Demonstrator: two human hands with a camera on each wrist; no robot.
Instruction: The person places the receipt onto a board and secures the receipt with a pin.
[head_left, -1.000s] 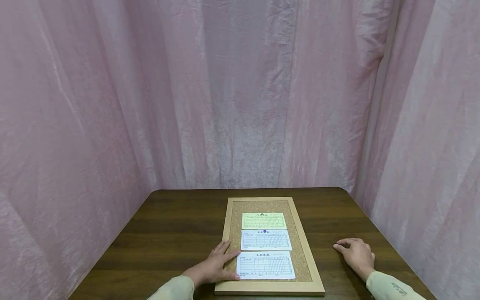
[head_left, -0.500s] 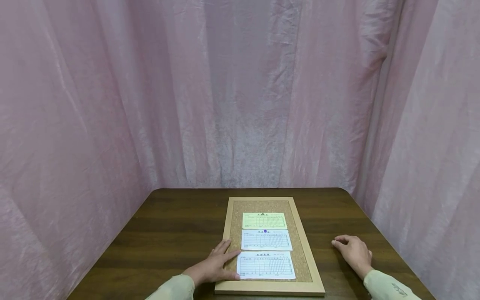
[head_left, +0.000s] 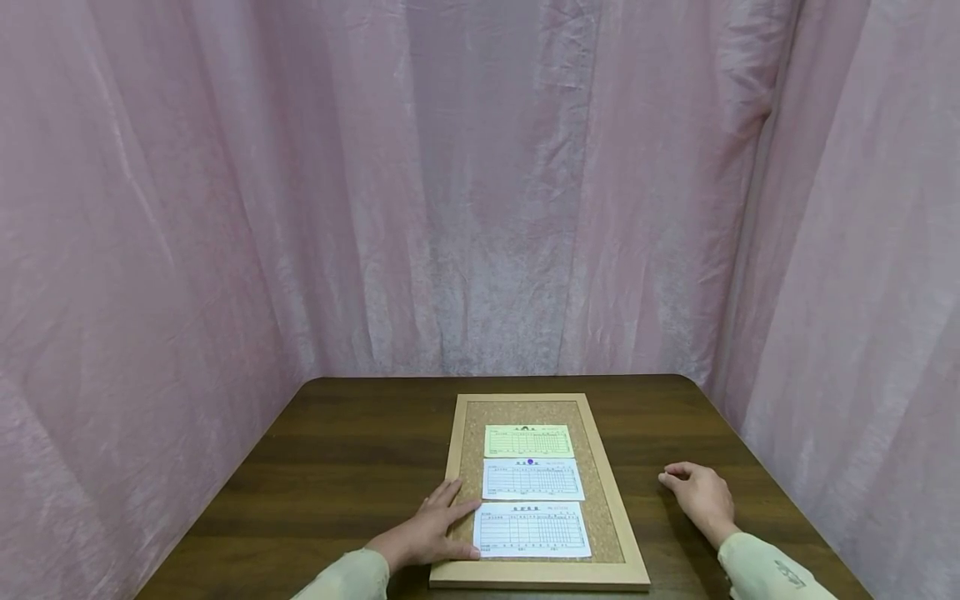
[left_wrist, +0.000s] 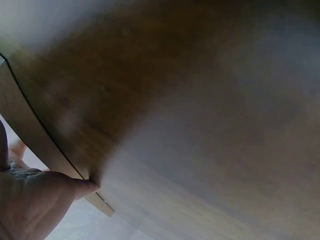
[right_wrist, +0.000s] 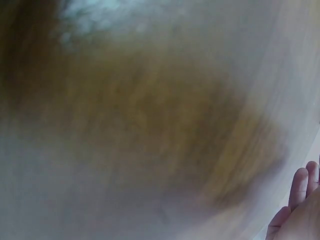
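Observation:
A cork board (head_left: 598,492) in a light wooden frame lies on the dark wooden table (head_left: 352,467). Three printed slips lie on it in a column: a green slip (head_left: 528,441) farthest, a white slip (head_left: 532,480) with a purple pin (head_left: 530,461) at its top edge, and a near white slip (head_left: 532,530). My left hand (head_left: 435,529) rests flat on the board's left frame, fingers straight, touching the near slip's left edge. My right hand (head_left: 693,492) rests on the table right of the board, fingers loosely curled and holding nothing. Both wrist views are blurred, showing only table and a bit of each hand (left_wrist: 30,205) (right_wrist: 297,207).
Pink curtains (head_left: 480,192) hang close round the table on the left, back and right. The table's right edge runs just beyond my right hand.
My right hand has slid a little to the left and away from me across the table. My left hand and the slips have stayed in place.

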